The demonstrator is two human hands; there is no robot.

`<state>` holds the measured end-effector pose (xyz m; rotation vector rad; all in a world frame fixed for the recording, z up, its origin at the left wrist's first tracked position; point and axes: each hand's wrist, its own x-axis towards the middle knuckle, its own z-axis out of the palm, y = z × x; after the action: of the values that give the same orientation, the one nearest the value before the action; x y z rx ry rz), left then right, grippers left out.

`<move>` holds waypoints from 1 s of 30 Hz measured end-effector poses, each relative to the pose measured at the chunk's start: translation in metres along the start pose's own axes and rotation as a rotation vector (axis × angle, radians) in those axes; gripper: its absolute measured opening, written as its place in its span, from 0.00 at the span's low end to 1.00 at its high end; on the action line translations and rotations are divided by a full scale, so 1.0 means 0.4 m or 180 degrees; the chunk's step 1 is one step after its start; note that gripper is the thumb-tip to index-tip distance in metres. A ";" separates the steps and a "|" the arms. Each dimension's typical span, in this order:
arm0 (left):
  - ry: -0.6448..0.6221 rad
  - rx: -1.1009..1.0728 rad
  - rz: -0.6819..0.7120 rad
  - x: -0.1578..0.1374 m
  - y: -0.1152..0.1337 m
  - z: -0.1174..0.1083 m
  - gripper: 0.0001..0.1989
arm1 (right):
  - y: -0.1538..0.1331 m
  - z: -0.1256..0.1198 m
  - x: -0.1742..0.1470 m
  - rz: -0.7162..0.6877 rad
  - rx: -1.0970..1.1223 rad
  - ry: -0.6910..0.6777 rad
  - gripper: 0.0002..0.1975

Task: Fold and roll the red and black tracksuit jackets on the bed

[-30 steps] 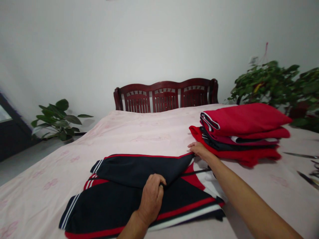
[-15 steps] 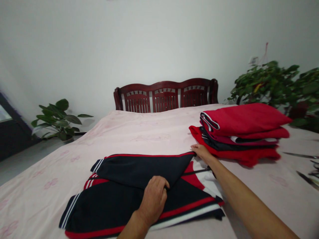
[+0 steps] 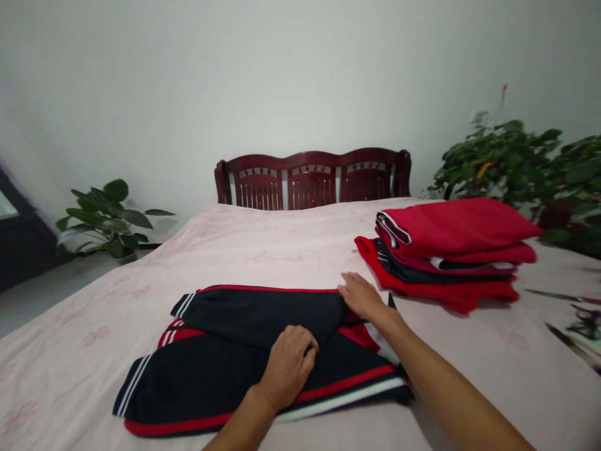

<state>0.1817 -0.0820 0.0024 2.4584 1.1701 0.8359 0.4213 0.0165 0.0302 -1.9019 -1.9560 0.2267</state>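
Note:
A navy jacket (image 3: 211, 363) with red and white trim lies folded on the bed, its striped cuffs side by side at the left. My left hand (image 3: 291, 360) presses on the middle of the cloth, fingers curled and closed on a fold. At the far right corner of the jacket, my right hand (image 3: 361, 297) has bent fingers on the edge; its fingertips are partly hidden. Red and white lining shows beneath my right wrist, and a dark pointed bit of cloth stands up just behind it.
A stack of folded red and dark clothes (image 3: 451, 257) sits at the right on the pink bedsheet (image 3: 277, 250). Scissors-like metal items (image 3: 570, 341) lie at the right edge. Behind are a wooden headboard (image 3: 312, 178) and potted plants (image 3: 110, 219) on both sides.
My right hand has moved left along the jacket's far edge, and less white lining shows. A dark bit of cloth now rises behind my right wrist. My left hand has stayed nearly in place.

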 end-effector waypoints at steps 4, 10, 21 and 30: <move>0.0005 -0.0055 -0.0002 0.002 -0.010 0.003 0.09 | -0.068 0.076 -0.078 -0.0383 -0.0291 -0.0457 0.32; -0.0013 -0.0487 -0.0038 -0.016 -0.040 -0.010 0.09 | 0.002 0.132 -0.090 -0.0052 -0.1026 -0.0222 0.33; 0.0829 0.1343 -0.1672 -0.232 -0.283 -0.351 0.14 | 0.034 0.165 -0.075 -0.0069 -0.1142 0.0040 0.32; 0.0196 0.1233 -0.2237 -0.340 -0.408 -0.451 0.15 | 0.030 0.166 -0.076 -0.0062 -0.1250 0.0110 0.31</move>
<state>-0.0968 -0.0832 0.0142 2.0137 2.1938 0.5027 0.4061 -0.0023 -0.0400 -2.1011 -2.1140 -0.2116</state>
